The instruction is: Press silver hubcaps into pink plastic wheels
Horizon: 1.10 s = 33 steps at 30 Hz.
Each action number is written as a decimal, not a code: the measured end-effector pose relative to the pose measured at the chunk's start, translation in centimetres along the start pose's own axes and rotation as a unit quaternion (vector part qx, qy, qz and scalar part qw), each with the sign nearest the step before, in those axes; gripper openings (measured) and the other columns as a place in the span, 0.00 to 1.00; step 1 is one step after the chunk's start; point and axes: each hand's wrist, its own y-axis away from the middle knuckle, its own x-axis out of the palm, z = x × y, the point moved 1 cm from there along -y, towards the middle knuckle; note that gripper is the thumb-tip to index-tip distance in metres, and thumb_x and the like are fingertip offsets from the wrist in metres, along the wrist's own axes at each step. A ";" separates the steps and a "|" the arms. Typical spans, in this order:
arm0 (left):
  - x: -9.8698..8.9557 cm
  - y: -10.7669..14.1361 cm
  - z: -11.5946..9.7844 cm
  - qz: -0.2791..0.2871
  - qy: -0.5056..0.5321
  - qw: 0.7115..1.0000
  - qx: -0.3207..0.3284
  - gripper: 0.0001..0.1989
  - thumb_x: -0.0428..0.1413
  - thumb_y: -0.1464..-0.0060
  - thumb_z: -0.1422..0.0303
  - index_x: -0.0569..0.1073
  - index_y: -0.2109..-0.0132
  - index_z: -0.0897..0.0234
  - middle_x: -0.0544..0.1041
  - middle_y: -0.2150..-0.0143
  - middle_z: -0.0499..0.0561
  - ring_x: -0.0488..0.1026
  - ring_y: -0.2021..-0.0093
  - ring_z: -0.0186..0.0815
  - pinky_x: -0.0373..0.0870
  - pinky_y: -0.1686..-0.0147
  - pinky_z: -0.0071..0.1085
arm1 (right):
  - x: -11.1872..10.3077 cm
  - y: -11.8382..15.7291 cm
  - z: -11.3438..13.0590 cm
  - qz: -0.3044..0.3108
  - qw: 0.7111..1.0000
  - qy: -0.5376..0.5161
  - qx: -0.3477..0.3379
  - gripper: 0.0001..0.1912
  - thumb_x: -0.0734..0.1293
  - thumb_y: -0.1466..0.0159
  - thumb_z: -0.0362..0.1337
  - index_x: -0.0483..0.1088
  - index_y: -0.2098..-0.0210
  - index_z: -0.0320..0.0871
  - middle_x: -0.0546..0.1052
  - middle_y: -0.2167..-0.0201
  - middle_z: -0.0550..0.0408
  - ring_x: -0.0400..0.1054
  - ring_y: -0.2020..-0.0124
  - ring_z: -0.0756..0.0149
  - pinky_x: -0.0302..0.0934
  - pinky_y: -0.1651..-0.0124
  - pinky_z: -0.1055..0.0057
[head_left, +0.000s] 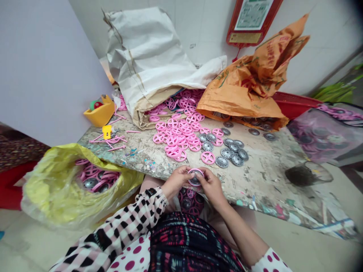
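L hand [176, 181], R hand [212, 187], pinching pink/gry wheel [194, 181]

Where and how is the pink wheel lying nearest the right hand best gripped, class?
Probably pinch the pink wheel by its outer rim, coming from the near side: it lies flat, that side is open, and grey discs sit close behind and on the right.

The table [266, 162] has a stained, scuffed top. Along its far edge lie a white sack [153, 49] and, farther right, an orange sack [241, 88]. Pink spoked rings [181, 140] spread from the white sack's mouth toward the near edge, with grey discs [235, 146] to their right. Pink rods [115, 142] and a yellow container [100, 116] occupy the left end; a clear vessel [317, 173] sits toward the right edge.
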 end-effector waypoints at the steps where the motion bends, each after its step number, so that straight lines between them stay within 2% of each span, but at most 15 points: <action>1: 0.0 0.2 -0.1 0.009 -0.006 1.000 0.001 0.19 0.66 0.63 0.66 0.70 0.62 0.67 0.75 0.70 0.49 0.73 0.72 0.33 0.71 0.71 0.28 | -0.2 0.0 -0.3 0.005 1.000 -0.008 -0.003 0.17 0.63 0.39 0.47 0.71 0.56 0.43 0.76 0.64 0.54 0.69 0.63 0.63 0.62 0.57 0.68; 3: 0.0 0.5 -0.4 0.026 -0.010 1.000 0.001 0.20 0.65 0.60 0.66 0.71 0.59 0.67 0.76 0.67 0.51 0.74 0.70 0.32 0.70 0.69 0.26 | -1.0 0.4 -0.5 0.021 1.000 -0.001 -0.016 0.17 0.62 0.38 0.47 0.71 0.56 0.43 0.75 0.60 0.52 0.68 0.59 0.62 0.61 0.53 0.66; 5: -0.2 0.7 -0.5 0.030 0.000 1.000 -0.009 0.19 0.63 0.56 0.65 0.70 0.56 0.66 0.76 0.65 0.52 0.75 0.69 0.32 0.70 0.69 0.26 | -1.9 1.2 -0.4 0.071 0.996 0.040 -0.037 0.15 0.62 0.38 0.44 0.72 0.56 0.44 0.75 0.58 0.52 0.67 0.56 0.61 0.59 0.50 0.65; 7: -0.3 0.7 -0.6 0.017 0.012 1.000 -0.020 0.17 0.61 0.52 0.65 0.69 0.55 0.65 0.76 0.65 0.53 0.76 0.68 0.33 0.71 0.68 0.27 | -2.6 2.3 0.1 0.148 0.981 0.113 -0.056 0.13 0.61 0.37 0.43 0.73 0.56 0.47 0.74 0.60 0.52 0.67 0.57 0.62 0.59 0.51 0.65; 9: -0.3 0.5 -0.5 -0.001 0.015 1.000 -0.025 0.14 0.58 0.49 0.67 0.67 0.56 0.65 0.76 0.67 0.52 0.77 0.68 0.35 0.72 0.67 0.28 | -3.2 3.2 0.4 0.184 0.962 0.189 -0.065 0.14 0.62 0.37 0.44 0.72 0.54 0.48 0.72 0.62 0.52 0.67 0.60 0.62 0.60 0.55 0.66; 12: -0.1 0.1 -0.4 -0.022 0.001 0.999 -0.026 0.09 0.54 0.46 0.70 0.65 0.57 0.65 0.75 0.69 0.51 0.77 0.70 0.35 0.72 0.69 0.27 | -3.7 2.9 0.4 0.135 0.959 0.236 -0.077 0.17 0.63 0.37 0.44 0.71 0.51 0.46 0.69 0.62 0.52 0.66 0.61 0.63 0.61 0.57 0.67; 16: 0.1 0.0 -0.3 -0.031 -0.015 0.999 -0.036 0.06 0.53 0.44 0.72 0.65 0.59 0.65 0.74 0.71 0.50 0.77 0.71 0.34 0.72 0.71 0.26 | -4.2 -0.2 -0.4 0.028 0.964 0.243 -0.099 0.15 0.60 0.35 0.42 0.74 0.56 0.42 0.69 0.65 0.51 0.66 0.62 0.64 0.60 0.57 0.68; 19: 0.1 0.0 -0.2 -0.033 -0.020 0.999 -0.038 0.06 0.54 0.45 0.72 0.65 0.60 0.66 0.75 0.72 0.50 0.77 0.72 0.33 0.72 0.71 0.26 | -4.4 -2.5 -0.7 -0.032 0.939 0.324 -0.111 0.15 0.59 0.35 0.39 0.73 0.54 0.42 0.69 0.62 0.48 0.64 0.58 0.60 0.58 0.54 0.65; 21: 0.0 -0.1 -0.1 -0.032 -0.020 0.999 -0.034 0.07 0.56 0.47 0.71 0.66 0.61 0.66 0.75 0.72 0.50 0.77 0.73 0.33 0.72 0.71 0.25 | -4.3 -3.3 -0.6 -0.042 0.910 0.395 -0.115 0.16 0.59 0.34 0.38 0.73 0.52 0.43 0.69 0.60 0.45 0.62 0.58 0.58 0.57 0.53 0.63; 23: -0.1 -0.1 0.0 -0.029 -0.020 0.999 -0.032 0.08 0.57 0.47 0.71 0.66 0.61 0.66 0.75 0.72 0.50 0.77 0.72 0.33 0.72 0.71 0.25 | -4.0 -3.4 -0.5 -0.025 0.890 0.439 -0.124 0.16 0.58 0.34 0.39 0.73 0.53 0.43 0.69 0.61 0.44 0.61 0.59 0.57 0.56 0.54 0.63; 26: -0.1 -0.2 0.1 -0.023 -0.023 0.999 -0.032 0.09 0.58 0.48 0.71 0.66 0.62 0.66 0.75 0.71 0.50 0.77 0.72 0.33 0.72 0.70 0.26 | -4.0 -3.0 -0.7 0.002 0.893 0.424 -0.150 0.16 0.57 0.33 0.41 0.74 0.56 0.42 0.69 0.62 0.46 0.61 0.59 0.59 0.56 0.55 0.65; 29: -0.1 -0.4 0.2 -0.022 -0.038 0.999 -0.028 0.09 0.58 0.49 0.70 0.66 0.62 0.66 0.75 0.71 0.50 0.77 0.72 0.33 0.72 0.71 0.26 | -5.3 -3.0 -1.2 -0.038 0.900 0.410 -0.142 0.17 0.57 0.33 0.41 0.73 0.55 0.40 0.70 0.60 0.45 0.62 0.58 0.59 0.56 0.54 0.64; 31: 0.0 -0.4 0.2 -0.026 -0.054 0.998 -0.026 0.08 0.57 0.49 0.70 0.66 0.62 0.66 0.75 0.71 0.50 0.77 0.72 0.33 0.71 0.71 0.25 | -6.4 -3.5 -1.6 -0.072 0.886 0.443 -0.117 0.18 0.57 0.33 0.40 0.72 0.52 0.39 0.71 0.57 0.43 0.62 0.56 0.56 0.55 0.53 0.62; 33: 0.1 -0.4 0.3 -0.030 -0.068 0.997 -0.025 0.08 0.57 0.48 0.70 0.66 0.62 0.66 0.74 0.72 0.50 0.77 0.72 0.33 0.70 0.72 0.24 | -7.3 -3.9 -1.8 -0.072 0.863 0.491 -0.093 0.18 0.58 0.34 0.41 0.71 0.51 0.39 0.72 0.54 0.41 0.62 0.55 0.53 0.54 0.53 0.59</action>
